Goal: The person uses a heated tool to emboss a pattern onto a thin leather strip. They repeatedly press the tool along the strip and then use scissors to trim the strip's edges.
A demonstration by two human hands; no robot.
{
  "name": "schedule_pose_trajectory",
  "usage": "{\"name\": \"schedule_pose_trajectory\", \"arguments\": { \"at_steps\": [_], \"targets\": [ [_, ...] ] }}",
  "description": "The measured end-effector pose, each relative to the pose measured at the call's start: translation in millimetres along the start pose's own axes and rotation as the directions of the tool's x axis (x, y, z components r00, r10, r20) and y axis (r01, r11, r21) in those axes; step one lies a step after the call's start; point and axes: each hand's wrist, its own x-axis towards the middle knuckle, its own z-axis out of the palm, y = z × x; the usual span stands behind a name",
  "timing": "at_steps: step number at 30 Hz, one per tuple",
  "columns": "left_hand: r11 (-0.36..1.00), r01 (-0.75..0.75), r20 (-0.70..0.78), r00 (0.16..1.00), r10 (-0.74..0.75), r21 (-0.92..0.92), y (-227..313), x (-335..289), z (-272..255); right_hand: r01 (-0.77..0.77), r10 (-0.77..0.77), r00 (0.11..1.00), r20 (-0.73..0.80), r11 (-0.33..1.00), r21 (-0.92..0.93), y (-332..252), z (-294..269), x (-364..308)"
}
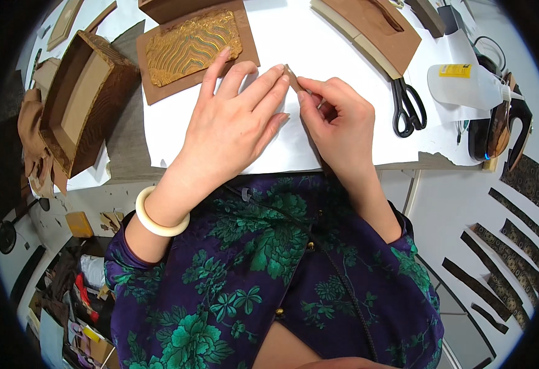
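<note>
Apparently to steady it, the left hand (pixel 232 126), fingers partly spread, rests 2 fingertips at the far end of the brown strip (pixel 291 78) over white paper (pixel 386 147); the right hand (pixel 340 117) pinches its edge between thumb and index finger, likely for control.

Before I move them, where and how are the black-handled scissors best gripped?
Take the scissors by their black loops, probably best from the person's side: these lie exposed on white paper, pointing that way, while the blades are hidden at the edge of the brown panel.
</note>
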Motion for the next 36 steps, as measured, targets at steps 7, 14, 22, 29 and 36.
{"name": "schedule_pose_trajectory", "arguments": {
  "at_steps": [7, 14, 22, 29, 36],
  "targets": [
    [1.0, -0.006, -0.04, 0.999, 0.006, 0.017, -0.3, -1.4, 2.3, 0.146, -0.145, 0.989, 0.018, 0.979, -0.143, 3.3, 3.0, -4.0],
    [1.0, 0.008, -0.036, 0.999, -0.008, 0.015, -0.7, -2.6, 2.9, 0.303, -0.238, 0.947, 0.215, 0.885, -0.355, 2.4, -8.9, -7.1],
    [0.999, 0.047, -0.009, 0.999, -0.047, 0.024, 3.7, -3.3, 4.8, 0.423, -0.292, 0.897, 0.332, 0.784, -0.454, -2.4, -13.2, -9.6],
    [0.998, 0.052, 0.015, 0.999, -0.052, 0.017, 1.8, -6.8, 2.3, 0.45, -0.335, 0.882, 0.333, 0.807, -0.382, -2.7, -17.9, -22.1],
    [0.998, 0.05, 0.112, 0.992, -0.055, 0.045, -1.5, -10.8, -4.7, 0.316, -0.307, 0.943, 0.128, 0.947, -0.053, 4.6, -35.8, 48.3]
  ]
}}
